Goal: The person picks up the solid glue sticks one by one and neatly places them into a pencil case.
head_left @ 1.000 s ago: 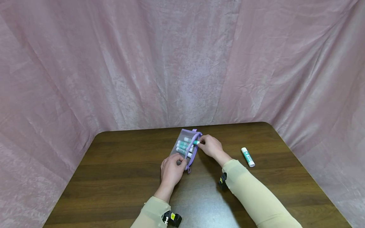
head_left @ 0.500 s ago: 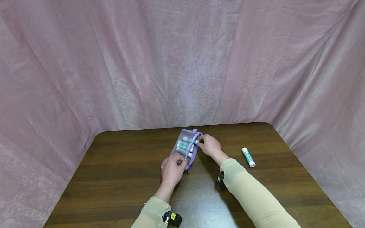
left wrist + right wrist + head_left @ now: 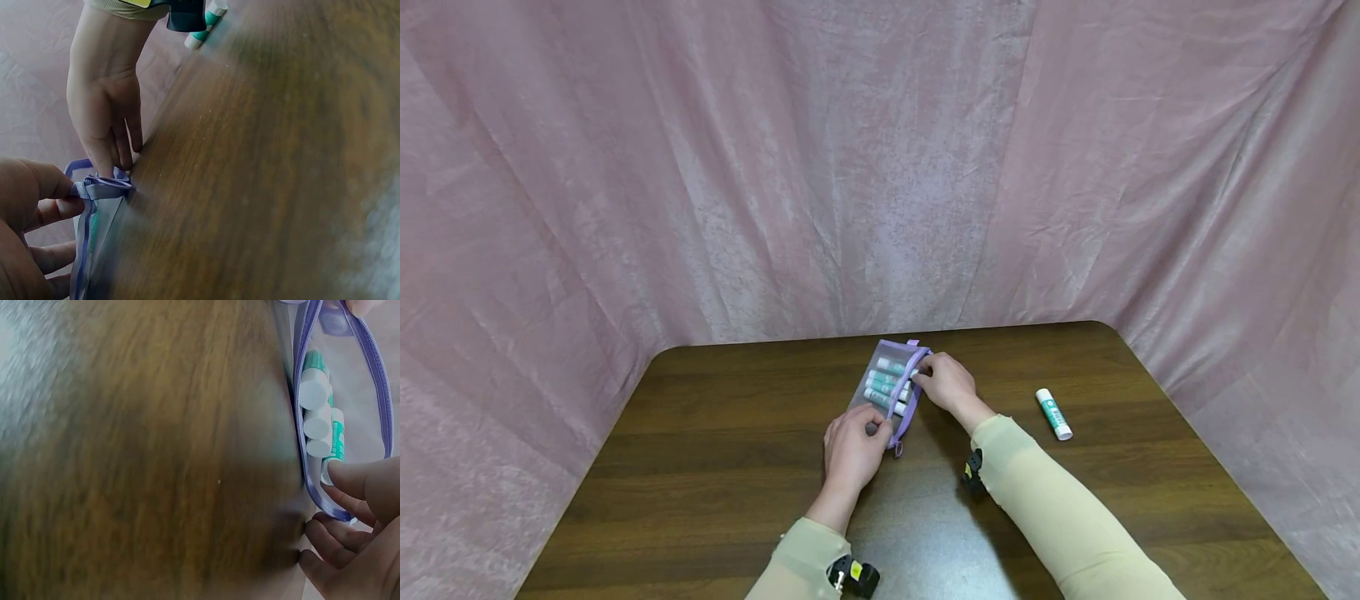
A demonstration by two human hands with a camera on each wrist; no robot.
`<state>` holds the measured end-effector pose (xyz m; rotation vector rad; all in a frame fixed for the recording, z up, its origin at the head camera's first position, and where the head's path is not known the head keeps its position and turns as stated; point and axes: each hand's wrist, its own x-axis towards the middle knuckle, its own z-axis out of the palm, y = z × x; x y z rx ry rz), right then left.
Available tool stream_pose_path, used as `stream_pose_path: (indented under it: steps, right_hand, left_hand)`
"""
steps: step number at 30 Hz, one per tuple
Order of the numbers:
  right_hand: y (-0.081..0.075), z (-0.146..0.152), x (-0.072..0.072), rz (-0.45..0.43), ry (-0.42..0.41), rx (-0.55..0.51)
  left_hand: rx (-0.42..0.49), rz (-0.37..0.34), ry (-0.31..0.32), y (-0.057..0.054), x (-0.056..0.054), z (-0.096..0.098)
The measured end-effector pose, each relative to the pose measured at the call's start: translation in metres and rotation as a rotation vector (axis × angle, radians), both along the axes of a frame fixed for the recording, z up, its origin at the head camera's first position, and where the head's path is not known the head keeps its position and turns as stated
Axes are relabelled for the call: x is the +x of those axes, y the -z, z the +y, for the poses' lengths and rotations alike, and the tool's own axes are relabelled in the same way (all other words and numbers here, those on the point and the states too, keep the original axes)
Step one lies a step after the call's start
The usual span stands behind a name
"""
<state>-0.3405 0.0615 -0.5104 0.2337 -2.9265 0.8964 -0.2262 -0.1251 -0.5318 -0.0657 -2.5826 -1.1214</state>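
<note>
A purple-trimmed mesh zip pouch [image 3: 912, 407] lies on the table with its mouth spread apart, facing right. My left hand [image 3: 853, 444] pinches the pouch's near corner by the zipper end, as the left wrist view also shows. Several white and green glue sticks [image 3: 884, 402] lie side by side inside, their white ends toward the mouth in the right wrist view. At the mouth, my right hand [image 3: 950, 383] holds the end of another glue stick [image 3: 338, 434] between thumb and fingers. Most of that stick is inside the pouch, above the others.
One more glue stick [image 3: 1054, 414] lies on the brown wooden table [image 3: 700, 467], right of my right hand. Pink curtains [image 3: 865, 167] hang behind the table's far edge.
My right hand has moved slightly left toward the pouch, and the glue stick it holds has slid deeper inside. My left hand has stayed at the pouch corner.
</note>
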Motion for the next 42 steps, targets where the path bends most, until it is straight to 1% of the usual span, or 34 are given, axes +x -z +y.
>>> stream_pose_path:
  steps: [5,6,12,13,22,31,37,42]
  right_hand:
    - [-0.0002,-0.0021,-0.0006,-0.002,-0.001,0.006]
    - [0.0060,-0.0007,-0.0051,0.019,-0.005,0.015]
    - [0.0073,-0.0025,-0.0070,0.014,-0.003,0.039]
    - [0.0015,-0.0047,-0.0025,-0.010,0.002,0.035]
    - [-0.0004,-0.0071,0.0003,-0.033,0.008,0.056]
    - [0.0002,-0.0063,-0.0001,-0.017,0.005,0.062]
    - [0.0004,-0.0077,0.0003,-0.035,0.005,0.068]
    - [0.0005,-0.0077,-0.0001,-0.030,0.007,0.073]
  left_hand:
    - [0.006,0.004,-0.001,0.0007,0.0002,0.0001]
    - [0.008,0.003,-0.001,0.0007,0.0003,0.0001]
    - [0.011,0.013,0.001,0.0012,0.0006,0.0008]
    - [0.010,0.013,0.000,0.0012,0.0006,0.0008]
    - [0.012,0.008,0.002,0.0010,-0.0001,0.0014]
    - [0.007,0.006,-0.002,0.0003,-0.0001,0.0011]
    - [-0.003,0.011,-0.005,0.0004,-0.0011,0.0012]
    - [-0.008,0.017,-0.005,0.0004,-0.0012,0.0012]
